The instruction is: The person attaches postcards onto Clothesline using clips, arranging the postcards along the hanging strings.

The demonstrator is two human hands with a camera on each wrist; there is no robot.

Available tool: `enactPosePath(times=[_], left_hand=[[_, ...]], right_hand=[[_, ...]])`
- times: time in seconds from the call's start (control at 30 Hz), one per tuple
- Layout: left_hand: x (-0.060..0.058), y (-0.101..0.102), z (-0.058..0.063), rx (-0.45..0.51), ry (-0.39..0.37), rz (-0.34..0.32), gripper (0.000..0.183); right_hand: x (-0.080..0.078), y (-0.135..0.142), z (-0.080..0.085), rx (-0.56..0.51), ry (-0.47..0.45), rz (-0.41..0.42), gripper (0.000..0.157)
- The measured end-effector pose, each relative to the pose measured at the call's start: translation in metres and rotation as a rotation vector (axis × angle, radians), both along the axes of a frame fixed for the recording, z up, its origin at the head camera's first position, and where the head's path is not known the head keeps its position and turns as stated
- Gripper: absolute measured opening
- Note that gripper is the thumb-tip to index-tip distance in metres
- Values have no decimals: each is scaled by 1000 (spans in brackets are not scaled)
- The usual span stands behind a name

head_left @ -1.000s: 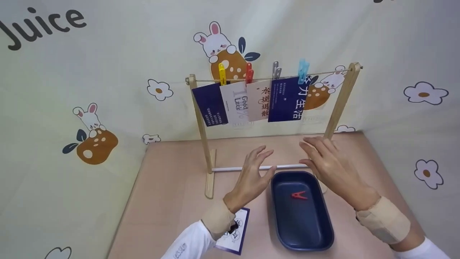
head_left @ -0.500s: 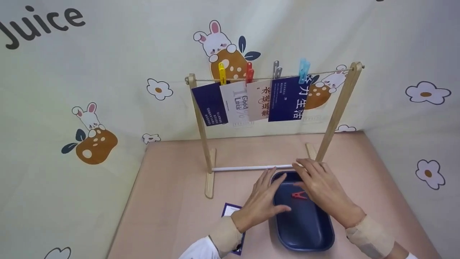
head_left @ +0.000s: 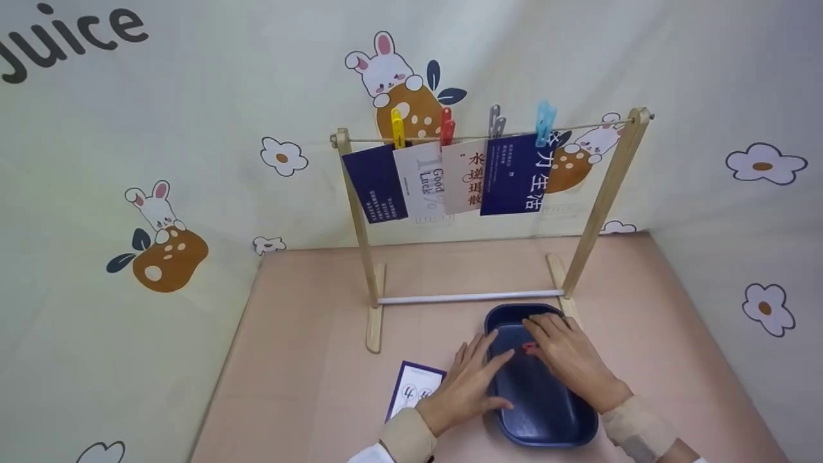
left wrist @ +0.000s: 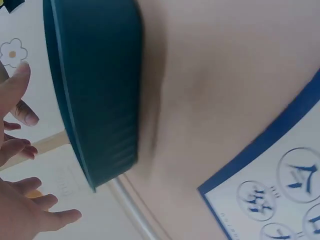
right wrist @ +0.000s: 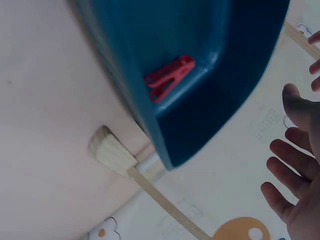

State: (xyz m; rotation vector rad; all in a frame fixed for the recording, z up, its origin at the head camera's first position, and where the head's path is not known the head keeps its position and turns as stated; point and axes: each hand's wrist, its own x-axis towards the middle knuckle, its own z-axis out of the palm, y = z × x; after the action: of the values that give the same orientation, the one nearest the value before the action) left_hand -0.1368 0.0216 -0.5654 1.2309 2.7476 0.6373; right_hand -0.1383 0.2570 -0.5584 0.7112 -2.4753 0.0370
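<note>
A dark blue tray [head_left: 540, 411] stands on the table in front of a wooden rack. In it lies a red clothespin [right wrist: 171, 78], partly covered by my right hand in the head view. My right hand [head_left: 571, 357] hovers over the tray's right side, fingers relaxed and holding nothing; the right wrist view has it apart from the clothespin. Over the left rim is my left hand [head_left: 464, 391], its fingers spread and also holding nothing. A white card with a purple border [head_left: 411, 386] lies flat to the left of the tray, partly behind my left hand.
Behind the tray, the rack's white bottom bar [head_left: 469, 298] joins two wooden posts. Several cards hang from its string: a yellow clothespin [head_left: 398, 130], a red one [head_left: 447, 127], a grey one [head_left: 496, 123] and a light blue one [head_left: 545, 123] clip them. A patterned cloth backdrop surrounds the table.
Both hands have come down and toward me from in front of the rack to the tray. My right hand has moved over the red clothespin. Tray and hanging cards stay put.
</note>
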Motion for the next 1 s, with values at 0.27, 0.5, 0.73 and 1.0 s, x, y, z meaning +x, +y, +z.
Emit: enactPosePath(times=[0.27,0.5,0.73,1.0], left_hand=[[4,-3,-18,3,-96,32,88],[8,-5,-26,-6,-98,-3,81],[9,-9,-34,-8,-81,-22,74],[9,-12,-45,-93,44,-24,66]], right_hand=[[-1,0,-14,33,-74,-63,57],[-1,-2,-21,54,-240,-109,53],[0,-1,-29,39,-334,-137,52],[4,3,-41,123,-355,-196,53]])
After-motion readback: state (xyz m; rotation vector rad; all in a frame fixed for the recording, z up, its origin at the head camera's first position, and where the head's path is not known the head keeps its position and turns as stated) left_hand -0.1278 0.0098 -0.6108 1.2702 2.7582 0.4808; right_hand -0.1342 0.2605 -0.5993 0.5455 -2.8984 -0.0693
